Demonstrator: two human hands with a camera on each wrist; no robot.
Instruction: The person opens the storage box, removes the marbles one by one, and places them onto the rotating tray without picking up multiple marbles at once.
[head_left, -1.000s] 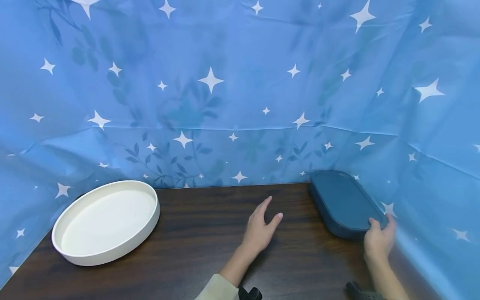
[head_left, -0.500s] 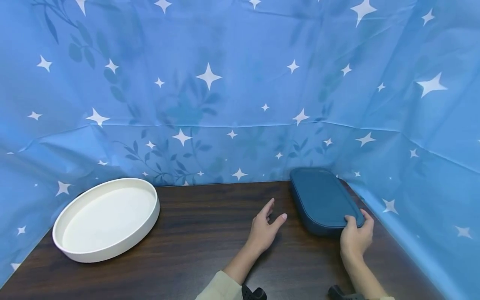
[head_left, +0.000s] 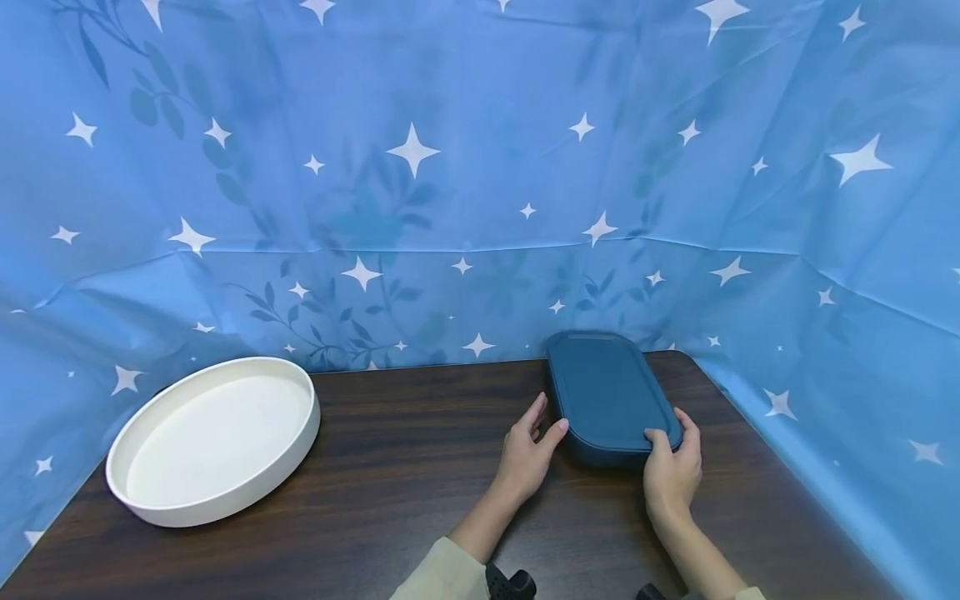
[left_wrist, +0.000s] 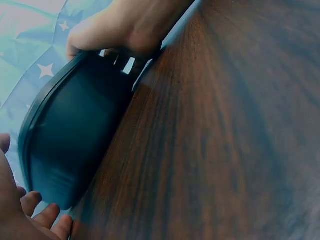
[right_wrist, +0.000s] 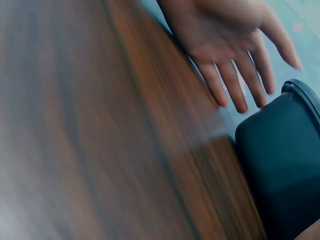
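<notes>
A dark blue lidded box [head_left: 611, 387] with rounded corners lies on the table, long side pointing away from me. My right hand [head_left: 671, 475] grips its near right corner, thumb on the lid's edge and fingers along the side. Close to the box's left side is my left hand [head_left: 523, 457], its fingers extended and thumb spread at the near left corner. In the left wrist view the box [left_wrist: 75, 125] stands between both hands. The right wrist view shows the left palm [right_wrist: 220, 40] facing the box [right_wrist: 285, 155], fingertips just short of its wall.
A round white tray [head_left: 217, 442] with a low rim sits at the left of the dark wooden table [head_left: 375, 500]. A blue curtain [head_left: 465, 167] with white stars hangs behind the table and along its sides.
My right hand has slid the blue box leftward from the table's right edge to beside my left hand. The left hand has barely moved; the white tray stays put.
</notes>
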